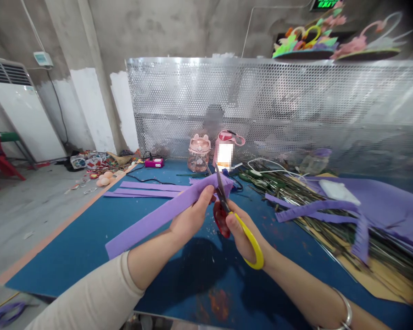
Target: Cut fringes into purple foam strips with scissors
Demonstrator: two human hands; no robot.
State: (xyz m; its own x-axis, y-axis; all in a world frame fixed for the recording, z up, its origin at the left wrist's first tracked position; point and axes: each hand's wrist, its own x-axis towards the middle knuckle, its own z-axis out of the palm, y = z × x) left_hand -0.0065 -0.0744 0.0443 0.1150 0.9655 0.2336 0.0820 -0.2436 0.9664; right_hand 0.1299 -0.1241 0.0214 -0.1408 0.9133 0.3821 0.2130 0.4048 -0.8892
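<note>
A long purple strip (151, 217) is held up over the table by my left hand (194, 211), its thumb pressed flat against the strip. Its free end slants down to the left over my forearm. In my right hand (242, 229) is a pair of scissors (223, 192) with one yellow and one red handle loop. The blades point up and away, parted, beside the far end of the strip. Whether they touch the strip I cannot tell. Several more purple strips (147, 187) lie flat on the table behind my left hand.
The blue tabletop (86, 243) carries a pink clear jar (198, 153), a magenta power socket (154, 162) and a heap of dark green stems (316, 224) on the right. A large purple sheet (392, 201) drapes there. A perforated metal panel (172, 101) closes off the back.
</note>
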